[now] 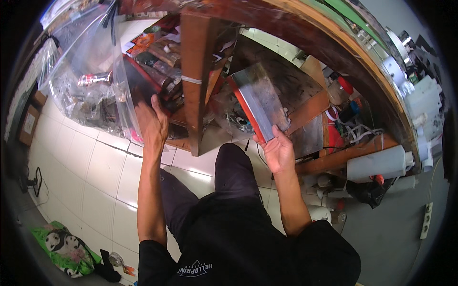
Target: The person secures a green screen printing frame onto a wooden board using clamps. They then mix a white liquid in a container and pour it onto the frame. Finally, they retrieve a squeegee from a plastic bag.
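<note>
In my right hand [278, 150] is a wide flat grey blade [261, 97] with a shiny band and a red strip along its left long edge. My thumb and fingers close on its lower end, and the blade tilts up and leftward. My left hand [152, 125] is beside a clear plastic bag [83, 102], its thumb pointing up. Next to it is a dark red-edged panel [142, 74]. Motion smears the left fingers, so whether they grip anything cannot be made out. Behind the panel lie several worn wooden-handled pieces [164, 55].
A wooden table leg [194, 81] stands between my hands, below the tabletop's edge [305, 26]. At the right, a lower shelf bears white cables [360, 131] and containers. A white plastic bottle [377, 163] lies near its front. A green panda-printed bag [64, 248] rests on the tiles.
</note>
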A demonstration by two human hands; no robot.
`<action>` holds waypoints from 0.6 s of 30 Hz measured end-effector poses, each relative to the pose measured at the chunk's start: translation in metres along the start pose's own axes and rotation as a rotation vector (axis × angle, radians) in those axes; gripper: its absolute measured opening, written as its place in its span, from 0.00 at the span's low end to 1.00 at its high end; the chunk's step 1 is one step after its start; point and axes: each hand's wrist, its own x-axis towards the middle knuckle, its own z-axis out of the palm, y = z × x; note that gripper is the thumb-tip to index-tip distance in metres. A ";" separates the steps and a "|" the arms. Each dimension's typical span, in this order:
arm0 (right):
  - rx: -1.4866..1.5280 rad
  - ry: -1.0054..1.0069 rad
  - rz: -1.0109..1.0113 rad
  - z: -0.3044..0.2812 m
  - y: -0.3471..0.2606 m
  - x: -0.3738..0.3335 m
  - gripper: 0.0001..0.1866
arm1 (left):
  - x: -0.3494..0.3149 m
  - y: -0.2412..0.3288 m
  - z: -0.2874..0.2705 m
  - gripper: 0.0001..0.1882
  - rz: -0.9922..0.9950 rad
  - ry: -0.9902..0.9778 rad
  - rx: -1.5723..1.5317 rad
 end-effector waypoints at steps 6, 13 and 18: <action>0.134 0.024 -0.008 0.008 -0.008 -0.041 0.24 | -0.055 0.018 -0.015 0.25 0.276 0.171 0.006; 0.086 -0.080 0.035 0.003 -0.003 -0.085 0.30 | -0.119 0.115 -0.042 0.21 -0.142 -0.196 -0.924; -0.349 -0.188 -0.040 0.002 -0.007 -0.116 0.31 | -0.128 0.150 -0.070 0.19 -0.255 -0.371 -1.134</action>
